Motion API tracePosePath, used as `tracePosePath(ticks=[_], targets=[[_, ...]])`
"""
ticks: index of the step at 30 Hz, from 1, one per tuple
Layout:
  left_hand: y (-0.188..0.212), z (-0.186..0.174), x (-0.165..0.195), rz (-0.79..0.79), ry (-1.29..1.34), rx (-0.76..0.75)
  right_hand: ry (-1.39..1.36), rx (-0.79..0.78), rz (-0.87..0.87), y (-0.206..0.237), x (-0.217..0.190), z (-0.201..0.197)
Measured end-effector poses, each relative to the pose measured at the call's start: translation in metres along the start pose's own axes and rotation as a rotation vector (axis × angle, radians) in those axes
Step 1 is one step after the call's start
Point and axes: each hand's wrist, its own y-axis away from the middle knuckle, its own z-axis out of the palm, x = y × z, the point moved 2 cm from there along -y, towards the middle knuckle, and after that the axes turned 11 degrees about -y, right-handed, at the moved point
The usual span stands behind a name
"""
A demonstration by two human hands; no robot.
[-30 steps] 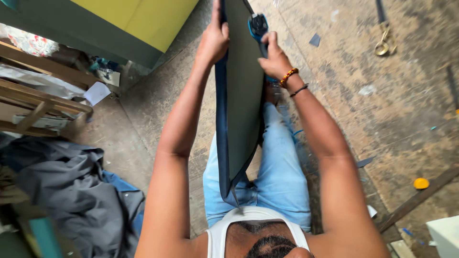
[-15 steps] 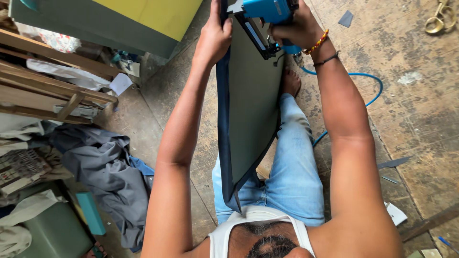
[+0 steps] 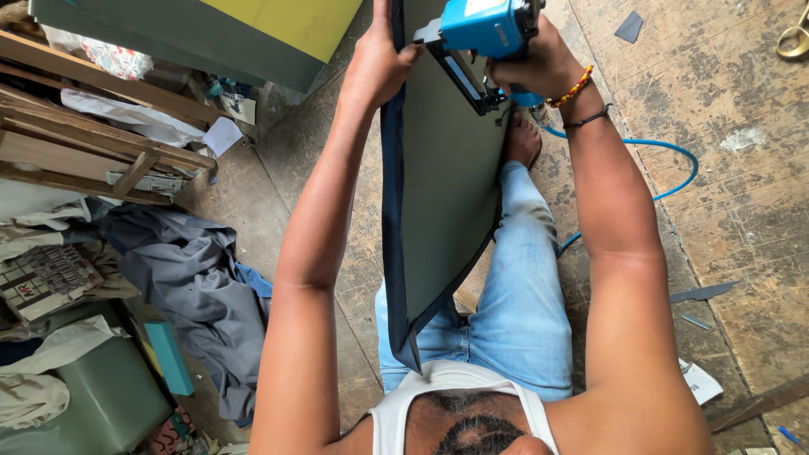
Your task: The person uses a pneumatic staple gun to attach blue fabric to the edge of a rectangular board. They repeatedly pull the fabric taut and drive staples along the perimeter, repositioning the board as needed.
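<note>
From the head view, the left hand (image 3: 377, 63) curled around the far edge of a dark panel (image 3: 442, 202), fingers wrapped over the blue fabric (image 3: 391, 211) along its left side. The panel stood on edge over the person's lap, one corner pointing down near the waist, the top reaching past the frame. The right hand (image 3: 539, 63) was closed around a blue staple gun (image 3: 484, 29), its nose laid against the panel's upper face. A blue hose (image 3: 674, 164) curved from the gun across the floor (image 3: 742, 211). Grey cloth (image 3: 194, 278) lay heaped to the left, below wooden frames (image 3: 101, 126).
</note>
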Motion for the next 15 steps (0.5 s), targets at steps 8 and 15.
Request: tracePosePath(ticks=[8, 15], targets=[[-0.001, -0.004, 0.015, -0.012, -0.030, 0.011, 0.026, 0.004, -0.047, -0.005, -0.001, 0.005], [0.003, -0.013, 0.026, 0.005, -0.041, 0.039, 0.111, 0.052, 0.004, -0.005, -0.008, 0.009]])
